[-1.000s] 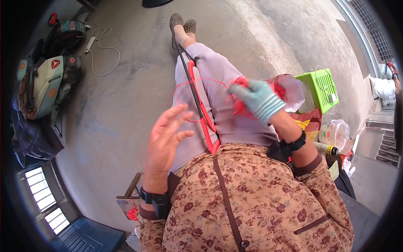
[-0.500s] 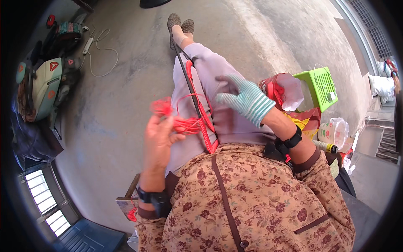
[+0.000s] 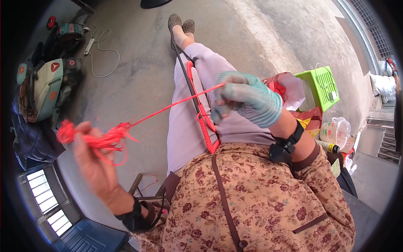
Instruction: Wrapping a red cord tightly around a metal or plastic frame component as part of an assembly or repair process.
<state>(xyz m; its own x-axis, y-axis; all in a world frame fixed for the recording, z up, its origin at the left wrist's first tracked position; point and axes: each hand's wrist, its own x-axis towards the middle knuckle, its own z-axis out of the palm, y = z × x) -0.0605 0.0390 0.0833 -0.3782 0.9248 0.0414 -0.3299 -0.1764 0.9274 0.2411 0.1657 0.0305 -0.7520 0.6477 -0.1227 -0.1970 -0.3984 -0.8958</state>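
Note:
My bare left hand, out to the left and blurred, is closed round a bundle of red cord. From the bundle a taut strand of red cord slants up to my right hand. That hand wears a green-and-white striped glove and pinches the strand above my lap. Across my thighs lies a narrow red frame, partly wound with red cord along one side. A black bar or strap runs along it towards my feet.
At right a red bag stands near a green slatted plastic stool or basket and a clear plastic bag. A white-panelled scooter-like machine is at left, near a white power strip. A wooden piece stands by my left forearm.
My left hand has swung left and down with the cord bundle. My right hand has closed on the cord, and the strand between the hands is now stretched.

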